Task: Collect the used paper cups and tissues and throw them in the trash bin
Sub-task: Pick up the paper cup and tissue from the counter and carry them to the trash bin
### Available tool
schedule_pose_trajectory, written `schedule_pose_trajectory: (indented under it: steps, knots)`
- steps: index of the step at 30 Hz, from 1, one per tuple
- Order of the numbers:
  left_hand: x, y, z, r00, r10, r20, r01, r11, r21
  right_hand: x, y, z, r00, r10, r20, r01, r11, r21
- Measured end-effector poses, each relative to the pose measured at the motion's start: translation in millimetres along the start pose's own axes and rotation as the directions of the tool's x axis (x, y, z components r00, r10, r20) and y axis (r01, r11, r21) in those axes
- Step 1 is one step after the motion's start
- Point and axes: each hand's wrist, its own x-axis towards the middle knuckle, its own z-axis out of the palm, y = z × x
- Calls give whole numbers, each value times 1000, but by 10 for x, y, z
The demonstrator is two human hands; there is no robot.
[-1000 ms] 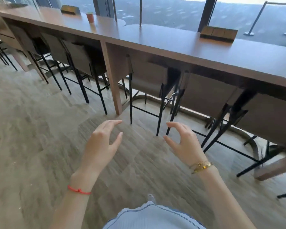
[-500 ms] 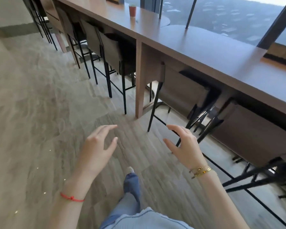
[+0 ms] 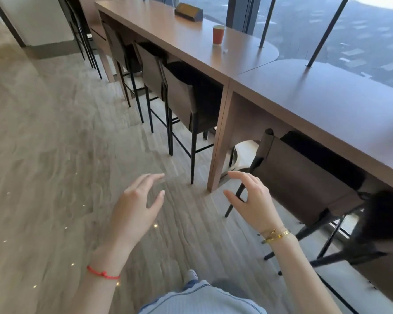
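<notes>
Paper cup (image 3: pixel 218 35): orange-red, upright on the long counter (image 3: pixel 191 45), well ahead of you. Small white scrap (image 3: pixel 225 51), likely a tissue, lies just beside the cup on its near side; too small to confirm. Wooden box (image 3: pixel 188 10) sits beyond the cup, well apart. Stools (image 3: pixel 182 100) are tucked under the counter below the cup. No trash bin in view. Your left hand (image 3: pixel 135 207) and right hand (image 3: pixel 253 200) hang empty over the floor, fingers spread and loosely curled. Walk along the stool line, reach over the stool backs, wrap the cup low around its wall, keep it upright in case of dregs, and pinch the scrap with the free hand.
</notes>
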Motion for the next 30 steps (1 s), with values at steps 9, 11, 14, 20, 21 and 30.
schedule_pose_trajectory:
  steps: [9,11,14,20,21,30]
  knots:
    - [1450,-426,67,999,26,43,-27,999,18,1357,112,195,999,49,-22,-49,998,26]
    - [1764,-510,121,999,22,42,-23,1000,20,1667,176,240,998,53,-22,-52,998,24]
    - [2268,-623,218,999,25,25,-25,999,22,2191,265,305,999,49,-22,-49,999,13]
    - [3465,-737,366,999,43,11,-43,999,23,3459,446,329,997,34,-63,-34,999,7]
    - [3671,-747,384,999,48,10,-49,999,22,3677,462,316,997,32,-68,-31,999,13]
    - [5402,-826,520,994,109,-2,-109,994,6,5323,616,100,987,24,-159,-24,1000,7]
